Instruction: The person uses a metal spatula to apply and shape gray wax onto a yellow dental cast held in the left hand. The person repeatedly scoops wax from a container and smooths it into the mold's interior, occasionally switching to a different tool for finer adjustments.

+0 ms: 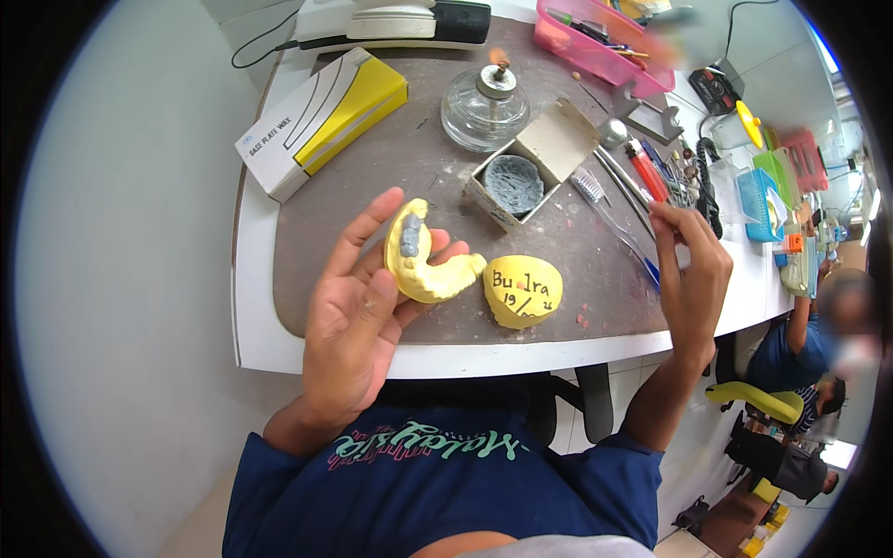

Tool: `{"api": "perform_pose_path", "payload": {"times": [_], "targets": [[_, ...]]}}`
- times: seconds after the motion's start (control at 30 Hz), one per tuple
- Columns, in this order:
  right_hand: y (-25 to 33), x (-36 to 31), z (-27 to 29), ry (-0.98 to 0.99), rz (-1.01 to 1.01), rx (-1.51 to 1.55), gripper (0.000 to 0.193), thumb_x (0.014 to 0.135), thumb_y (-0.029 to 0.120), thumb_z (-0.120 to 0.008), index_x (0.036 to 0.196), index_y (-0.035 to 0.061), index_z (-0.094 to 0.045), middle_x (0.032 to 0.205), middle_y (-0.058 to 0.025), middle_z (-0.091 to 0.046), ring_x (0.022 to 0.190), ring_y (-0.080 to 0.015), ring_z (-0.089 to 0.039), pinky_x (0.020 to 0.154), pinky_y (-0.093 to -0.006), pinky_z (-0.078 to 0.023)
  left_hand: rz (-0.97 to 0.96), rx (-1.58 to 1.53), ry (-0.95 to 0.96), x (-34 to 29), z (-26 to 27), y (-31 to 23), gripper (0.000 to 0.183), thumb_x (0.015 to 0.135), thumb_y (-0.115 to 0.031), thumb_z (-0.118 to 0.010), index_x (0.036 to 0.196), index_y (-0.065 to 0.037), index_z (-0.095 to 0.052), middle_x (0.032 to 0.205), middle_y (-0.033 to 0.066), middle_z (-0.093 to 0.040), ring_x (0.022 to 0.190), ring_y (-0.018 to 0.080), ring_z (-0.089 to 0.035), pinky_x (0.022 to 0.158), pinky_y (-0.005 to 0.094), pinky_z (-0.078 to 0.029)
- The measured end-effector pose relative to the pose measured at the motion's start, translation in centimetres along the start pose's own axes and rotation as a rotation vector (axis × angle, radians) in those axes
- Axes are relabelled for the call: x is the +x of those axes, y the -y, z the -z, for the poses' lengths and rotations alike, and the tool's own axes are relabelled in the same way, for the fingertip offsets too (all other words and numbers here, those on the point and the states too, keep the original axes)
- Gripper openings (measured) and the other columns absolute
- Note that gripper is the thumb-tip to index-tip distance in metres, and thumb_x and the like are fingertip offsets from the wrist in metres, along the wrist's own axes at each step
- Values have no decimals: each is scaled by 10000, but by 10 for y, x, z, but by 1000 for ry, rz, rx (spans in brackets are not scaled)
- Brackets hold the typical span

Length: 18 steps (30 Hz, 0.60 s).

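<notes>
My left hand (pixel 349 316) holds a yellow dental cast (pixel 437 279) between thumb and fingers, raised over the near side of the table. Grey wax (pixel 410 234) covers some teeth on the cast's left arm. Beside it on the table rests a second yellow cast piece (pixel 523 288) with handwriting on its flat face. Out to the right, my right hand (pixel 690 270) has its thumb and fingertips pinched together at the lower end of a red-handled tool (pixel 646 167) and some thin metal instruments (pixel 621 177). What lies between those fingertips is too small to tell.
A glass spirit lamp (pixel 484 110) burns with a small flame. Next to it, an opened carton (pixel 502 212) holds a round grey wax block (pixel 513 184). A toothbrush (pixel 609 216), a white-and-yellow box (pixel 326 121) and a pink tray (pixel 595 51) are around. Other people sit at far right.
</notes>
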State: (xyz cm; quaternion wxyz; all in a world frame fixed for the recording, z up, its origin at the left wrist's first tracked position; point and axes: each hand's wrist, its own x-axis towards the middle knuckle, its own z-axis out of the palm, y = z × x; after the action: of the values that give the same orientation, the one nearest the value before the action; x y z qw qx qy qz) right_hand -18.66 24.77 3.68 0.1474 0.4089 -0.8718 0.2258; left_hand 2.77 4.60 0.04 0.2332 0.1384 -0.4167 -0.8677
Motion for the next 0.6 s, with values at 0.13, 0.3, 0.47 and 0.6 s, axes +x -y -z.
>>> {"api": "perform_pose_path", "payload": {"times": [0.13,0.3,0.47,0.6], "targets": [[-15,12,-9,123,-6,-37,118,862,30,-643,973,11,-680,890,-130,-686,736,-288,-672,670,-351,-515,-136,239,112,-3,15,-1,604,903,-11,-634,1431,-21,-340,1223,162,-564,1225,294,-546,1040,401,-473],[-17,14,-23,142,56,-71,108,847,47,-656,951,38,-681,882,-135,-679,762,-321,-669,702,-395,-515,-299,709,-52,-9,14,-4,493,774,66,-738,1208,-14,-518,1182,141,-575,1179,252,-568,1004,344,-487],[-11,-4,-11,-144,59,4,163,823,14,-665,981,49,-688,861,-117,-680,727,-292,-667,667,-363,-531,-396,1259,-241,-9,28,-5,499,709,76,-772,1147,-28,-557,1127,123,-612,1082,217,-598,996,335,-439],[10,-54,-1,-336,-61,438,344,751,-146,-610,1045,24,-664,848,-94,-682,687,-195,-668,611,-297,-546,-364,1417,-292,-27,20,-17,599,721,71,-758,1269,-34,-537,1012,106,-645,1009,215,-603,988,334,-415]]}}
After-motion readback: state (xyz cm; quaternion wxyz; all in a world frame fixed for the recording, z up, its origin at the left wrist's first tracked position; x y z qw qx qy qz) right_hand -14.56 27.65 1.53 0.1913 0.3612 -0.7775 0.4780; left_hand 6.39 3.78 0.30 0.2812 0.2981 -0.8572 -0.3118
